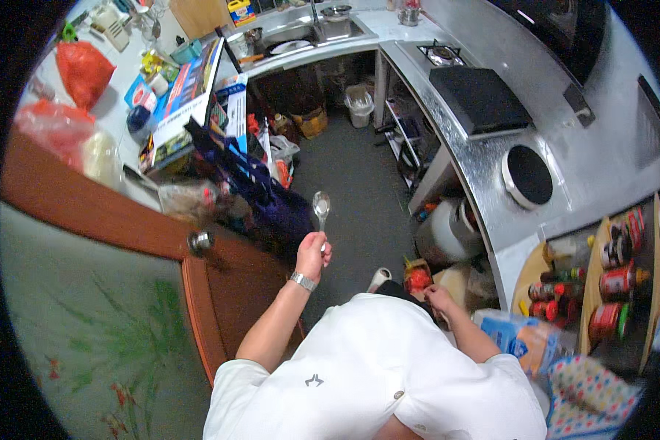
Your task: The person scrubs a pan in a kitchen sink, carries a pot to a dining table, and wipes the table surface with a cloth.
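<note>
My left hand (312,256) is shut on the handle of a metal spoon (322,204), whose bowl points away from me over the dark floor. A silver watch (303,281) sits on that wrist. Down beside my right thigh hangs my right hand (439,298), its fingers loosely curled. Whether anything is between those fingers cannot be made out. Near it on the floor stands a small container with something red (418,276) in it.
An open wooden door (214,297) with a round knob (200,242) stands at left, a dark blue apron (264,192) hanging beyond it. The counter (487,203) curves along the right, with a gas burner (441,54). A sink (341,32) lies ahead. Shelves (593,286) hold several jars.
</note>
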`<move>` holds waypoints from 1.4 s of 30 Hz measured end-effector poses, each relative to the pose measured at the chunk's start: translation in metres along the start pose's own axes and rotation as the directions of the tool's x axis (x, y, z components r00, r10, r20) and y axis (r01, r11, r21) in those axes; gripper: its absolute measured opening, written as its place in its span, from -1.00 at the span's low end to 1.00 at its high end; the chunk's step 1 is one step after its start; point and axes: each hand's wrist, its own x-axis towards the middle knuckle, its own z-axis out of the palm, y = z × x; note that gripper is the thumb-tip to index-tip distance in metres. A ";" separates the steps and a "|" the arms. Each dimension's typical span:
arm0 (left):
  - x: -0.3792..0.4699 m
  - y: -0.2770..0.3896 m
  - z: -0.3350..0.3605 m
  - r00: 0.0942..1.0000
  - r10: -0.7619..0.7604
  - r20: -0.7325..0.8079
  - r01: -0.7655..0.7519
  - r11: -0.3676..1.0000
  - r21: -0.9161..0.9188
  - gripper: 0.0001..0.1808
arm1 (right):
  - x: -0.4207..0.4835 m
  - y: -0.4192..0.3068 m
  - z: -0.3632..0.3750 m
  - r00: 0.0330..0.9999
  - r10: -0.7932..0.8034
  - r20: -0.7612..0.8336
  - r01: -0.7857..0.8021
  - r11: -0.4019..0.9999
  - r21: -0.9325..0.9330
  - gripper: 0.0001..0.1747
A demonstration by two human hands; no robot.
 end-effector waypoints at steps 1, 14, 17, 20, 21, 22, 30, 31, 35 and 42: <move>0.017 0.011 0.003 1.000 -0.004 -0.026 0.003 1.000 -0.007 -0.81 | 0.016 -0.033 -0.021 0.998 -0.065 -0.020 0.064 0.997 -0.047 -0.68; 0.281 0.154 0.016 0.990 0.103 -0.098 -0.108 0.993 -0.043 -0.83 | 0.256 -0.292 -0.112 0.987 -0.141 0.081 0.143 0.990 -0.019 -0.64; 0.350 0.193 0.014 0.992 0.101 -0.082 -0.105 0.993 -0.052 -0.82 | 0.307 -0.277 -0.099 0.973 -0.223 0.058 0.229 0.965 -0.126 -0.69; 0.417 0.232 0.019 0.996 0.046 -0.073 -0.046 0.999 0.001 -0.80 | 0.344 -0.273 -0.102 0.991 -0.121 0.051 0.126 0.985 -0.116 -0.71; 0.437 0.241 0.011 0.998 0.043 -0.045 -0.041 0.998 0.042 -0.80 | 0.354 -0.288 -0.109 0.997 -0.065 0.049 0.068 0.997 -0.044 -0.72; 0.460 0.256 0.007 0.997 0.078 0.019 -0.079 0.996 0.032 -0.80 | 0.359 -0.299 -0.113 0.999 0.002 0.045 -0.003 0.999 0.033 -0.73; 0.616 0.355 0.002 0.991 0.102 -0.087 -0.087 0.984 0.159 -0.76 | 0.509 -0.438 -0.160 0.968 -0.243 0.062 0.244 0.970 -0.017 -0.77; 0.635 0.368 0.003 0.985 0.144 -0.096 -0.126 0.976 0.177 -0.76 | 0.537 -0.460 -0.169 0.965 -0.257 0.042 0.258 0.966 -0.007 -0.77; 0.686 0.409 -0.010 0.972 0.077 -0.223 -0.028 0.976 0.216 -0.76 | 0.625 -0.606 -0.224 0.948 -0.314 0.057 0.316 0.949 -0.018 -0.69; 0.779 0.470 -0.023 0.958 0.130 -0.254 -0.048 0.952 0.302 -0.75 | 0.719 -0.809 -0.246 0.798 -0.585 0.141 0.600 0.793 -0.107 -0.66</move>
